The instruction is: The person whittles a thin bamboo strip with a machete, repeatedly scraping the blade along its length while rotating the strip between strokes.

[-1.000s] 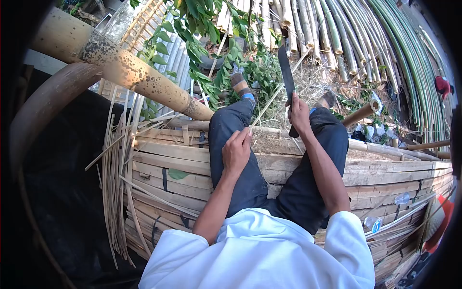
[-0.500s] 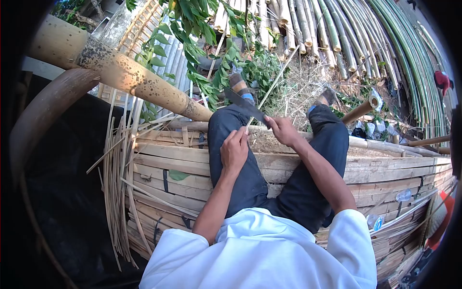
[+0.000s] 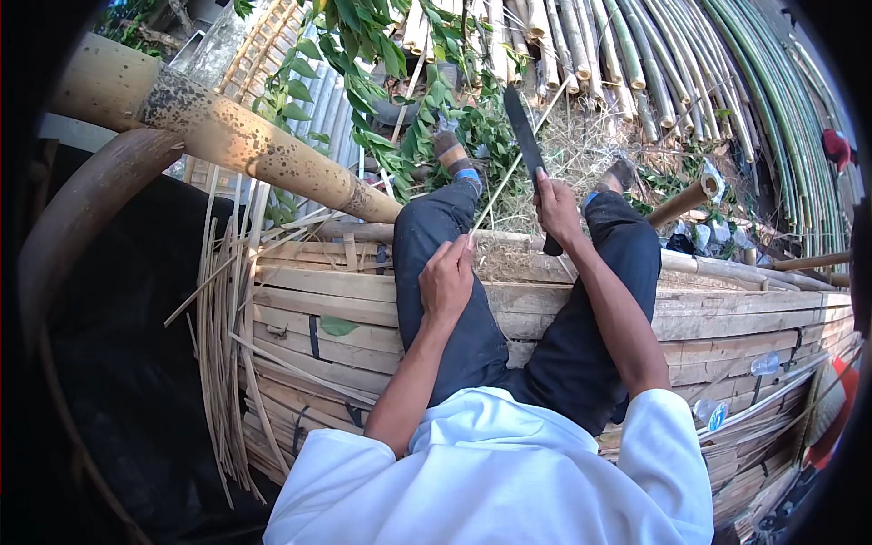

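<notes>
My right hand (image 3: 559, 213) is wrapped round the handle of a long dark-bladed knife (image 3: 524, 130), its blade pointing up and away from me and the handle's end showing below the fist. Over my left thigh, my left hand (image 3: 446, 283) pinches the near end of a thin, pale bamboo strip (image 3: 496, 194). That strip slants away to the upper right, passing near the blade. The knife stands apart from my left fingers.
I sit on stacked split-bamboo slats (image 3: 363, 313). A bundle of thin strips (image 3: 222, 363) hangs at left, beneath a thick bamboo pole (image 3: 272, 150). Cut bamboo poles (image 3: 627, 54) lie ahead beyond leafy branches (image 3: 363, 54). Plastic cups (image 3: 711, 413) rest at right.
My right hand has moved right and swung the knife from lying across the strip near my left fingers to upright. My left hand has barely moved and keeps its pinch.
</notes>
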{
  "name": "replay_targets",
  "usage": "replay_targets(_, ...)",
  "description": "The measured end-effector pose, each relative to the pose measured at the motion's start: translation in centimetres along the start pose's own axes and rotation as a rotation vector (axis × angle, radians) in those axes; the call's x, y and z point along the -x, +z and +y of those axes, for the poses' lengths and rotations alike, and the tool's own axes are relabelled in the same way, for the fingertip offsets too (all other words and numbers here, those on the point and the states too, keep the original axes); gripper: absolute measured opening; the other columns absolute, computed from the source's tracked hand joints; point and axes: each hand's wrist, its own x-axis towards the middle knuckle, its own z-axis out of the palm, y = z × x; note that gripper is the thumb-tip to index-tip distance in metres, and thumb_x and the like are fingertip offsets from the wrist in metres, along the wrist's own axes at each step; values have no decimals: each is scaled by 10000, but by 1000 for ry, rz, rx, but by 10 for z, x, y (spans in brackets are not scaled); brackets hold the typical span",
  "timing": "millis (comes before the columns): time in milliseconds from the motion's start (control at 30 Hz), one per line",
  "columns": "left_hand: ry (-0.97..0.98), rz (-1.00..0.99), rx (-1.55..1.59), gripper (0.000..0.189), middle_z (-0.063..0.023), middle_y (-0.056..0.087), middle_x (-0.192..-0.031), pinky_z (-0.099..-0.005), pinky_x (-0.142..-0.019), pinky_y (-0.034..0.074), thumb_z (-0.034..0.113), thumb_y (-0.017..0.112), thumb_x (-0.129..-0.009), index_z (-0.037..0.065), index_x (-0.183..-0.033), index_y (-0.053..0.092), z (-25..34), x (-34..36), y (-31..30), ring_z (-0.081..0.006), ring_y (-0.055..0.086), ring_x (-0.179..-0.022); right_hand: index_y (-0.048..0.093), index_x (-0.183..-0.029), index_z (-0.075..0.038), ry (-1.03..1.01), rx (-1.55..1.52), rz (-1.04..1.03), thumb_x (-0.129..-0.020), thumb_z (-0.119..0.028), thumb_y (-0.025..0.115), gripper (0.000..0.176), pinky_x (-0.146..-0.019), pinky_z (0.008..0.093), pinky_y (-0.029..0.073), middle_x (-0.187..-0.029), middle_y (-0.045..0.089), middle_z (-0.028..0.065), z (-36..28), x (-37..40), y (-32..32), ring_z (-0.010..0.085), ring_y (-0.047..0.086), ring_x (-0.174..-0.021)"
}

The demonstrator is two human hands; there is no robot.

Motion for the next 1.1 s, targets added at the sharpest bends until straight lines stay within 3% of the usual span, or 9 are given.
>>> replay_targets(167, -66, -9, 19, 184, -119, 595, -810, -453, -605, 452, 219, 501, -933, 96, -993, 624, 1, -4, -4, -369, 586, -748, 536, -623, -24, 1, -10, -67, -969, -453, 424, 562, -458, 291, 359, -474, 431, -1, -1, 1, -1, 99, 430, -454)
replay_targets(233, -54, 0, -17, 189, -118, 596, -811, -455, -607, 452, 223, 497, -935, 98, -995, 626, 1, 0, -3, -368, 586, -749, 538, -619, -28, 153, -298, -2, -965, -457, 431, 561, -454, 296, 358, -470, 427, 0, -2, -3, 2, 99, 424, -447)
replay_targets(300, -23, 8, -34, 194, -117, 598, -812, -456, -609, 451, 227, 494, -937, 100, -997, 628, 2, -1, -1, -367, 586, -749, 546, -619, -23, -33, 107, -167, -962, -457, 437, 564, -446, 298, 355, -464, 429, 7, -8, 13, 6, 101, 422, -436)
replay_targets(333, -33, 4, -35, 195, -115, 597, -813, -457, -608, 450, 227, 494, -937, 101, -1004, 627, -1, -2, -1, -367, 587, -748, 552, -622, -18, 54, 38, -208, -960, -455, 446, 562, -439, 298, 350, -460, 431, 10, 6, 13, 12, 101, 420, -428)
replay_targets(500, -4, -8, -65, 201, -112, 592, -815, -453, -599, 451, 234, 490, -939, 108, -1017, 626, 5, 1, -2, -362, 589, -731, 480, -634, -56, 73, -356, 15, -969, -492, 388, 557, -344, 242, 295, -450, 405, -16, -7, 1, -2, 86, 379, -345)
replay_targets(600, -11, -2, -68, 203, -114, 580, -795, -456, -593, 449, 238, 486, -941, 102, -1007, 622, 0, -1, -1, -364, 586, -720, 558, -633, -7, -44, 115, -245, -957, -456, 431, 568, -511, 321, 384, -529, 505, 53, -1, 18, 12, 153, 455, -503)
replay_targets(767, -19, 9, -55, 213, -132, 579, -771, -439, -594, 431, 234, 511, -938, 81, -1009, 641, 4, 0, -1, -365, 579, -711, 510, -605, -45, 161, -318, -10, -968, -463, 412, 562, -406, 268, 325, -465, 434, -7, -14, 9, 5, 97, 403, -402)
replay_targets(867, -29, 0, -65, 206, -126, 577, -783, -449, -593, 437, 231, 498, -940, 82, -995, 630, 3, -2, -2, -367, 581, -714, 537, -622, 1, -56, 162, -213, -971, -449, 405, 584, -531, 335, 417, -514, 485, 64, -1, 18, 16, 171, 501, -512)
replay_targets(1100, -14, 38, -73, 215, -132, 565, -763, -435, -597, 429, 233, 502, -943, 80, -1005, 639, 2, 1, 3, -364, 570, -700, 565, -639, 10, 173, -159, -108, -968, -449, 416, 584, -542, 341, 414, -523, 499, 63, -2, 14, 12, 165, 503, -527)
